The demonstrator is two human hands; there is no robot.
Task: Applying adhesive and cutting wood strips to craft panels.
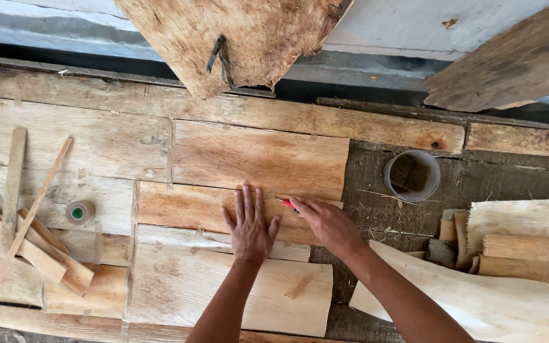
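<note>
A thin reddish-brown veneer sheet (204, 206) lies flat on the worktop among paler overlapping sheets, its grain running left to right. At its upper right edge sits a small red-handled cutter (286, 202), mostly hidden, only its red end showing.

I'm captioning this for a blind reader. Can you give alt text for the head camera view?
A left hand presses flat on a wooden sheet while the right hand holds a red-handled tool at its edge. A tape roll and thin sticks lie left.
</note>
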